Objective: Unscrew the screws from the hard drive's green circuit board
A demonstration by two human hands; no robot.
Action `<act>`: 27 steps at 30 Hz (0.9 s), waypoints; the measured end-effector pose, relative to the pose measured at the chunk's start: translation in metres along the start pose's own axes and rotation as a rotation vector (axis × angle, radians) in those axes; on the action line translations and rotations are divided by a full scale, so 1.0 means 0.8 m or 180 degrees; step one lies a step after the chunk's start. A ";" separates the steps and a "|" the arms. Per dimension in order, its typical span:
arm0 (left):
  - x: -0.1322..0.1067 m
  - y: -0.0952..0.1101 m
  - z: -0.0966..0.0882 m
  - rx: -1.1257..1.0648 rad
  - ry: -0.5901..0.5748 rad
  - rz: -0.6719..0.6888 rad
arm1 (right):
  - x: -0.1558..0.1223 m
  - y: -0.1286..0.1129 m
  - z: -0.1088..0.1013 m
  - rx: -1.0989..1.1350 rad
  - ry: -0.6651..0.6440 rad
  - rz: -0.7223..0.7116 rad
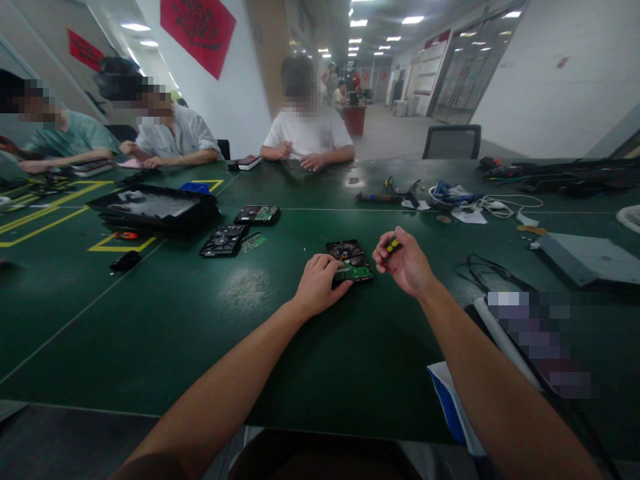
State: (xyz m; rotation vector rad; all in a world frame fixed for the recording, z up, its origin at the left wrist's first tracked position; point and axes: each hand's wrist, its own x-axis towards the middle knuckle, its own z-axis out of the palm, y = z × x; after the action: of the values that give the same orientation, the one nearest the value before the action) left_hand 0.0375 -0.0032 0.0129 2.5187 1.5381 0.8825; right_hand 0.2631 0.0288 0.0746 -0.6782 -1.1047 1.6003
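Observation:
My left hand [320,285] grips the left end of a hard drive [345,251] lying on the green table. Its fingers rest over the drive's green circuit board [356,272], and its thumb lies along the near edge. Just right of the drive, my right hand [406,265] is raised, its fingers closed around a screwdriver [393,247] with a yellow and black handle. The screwdriver's tip cannot be made out. To the left lie another hard drive [258,214] with a green board, a bare black drive [224,240] and a loose green circuit board [254,242].
A black tray [155,207] stands at the left, near a small black object [126,261]. On the right are a grey metal box [590,257], tangled cables [460,197] and a blurred-out device [535,340]. Several people sit beyond; one in a white shirt [310,130] faces me.

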 end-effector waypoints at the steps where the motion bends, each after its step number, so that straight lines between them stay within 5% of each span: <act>1: 0.000 0.001 0.000 0.0040 0.0026 -0.0063 | 0.000 0.000 0.002 -0.0001 0.0013 -0.0004; 8: -0.003 -0.003 0.005 0.0207 0.0032 -0.0387 | -0.001 -0.001 0.003 0.0091 -0.0067 -0.0006; 27: -0.004 -0.007 0.005 0.0162 -0.0008 -0.0359 | 0.000 0.002 0.001 0.0014 -0.0038 -0.0178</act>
State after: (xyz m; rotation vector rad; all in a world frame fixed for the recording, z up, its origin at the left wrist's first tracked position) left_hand 0.0341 -0.0019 0.0061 2.4370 1.7037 0.8355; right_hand 0.2618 0.0282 0.0731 -0.6304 -1.1193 1.5606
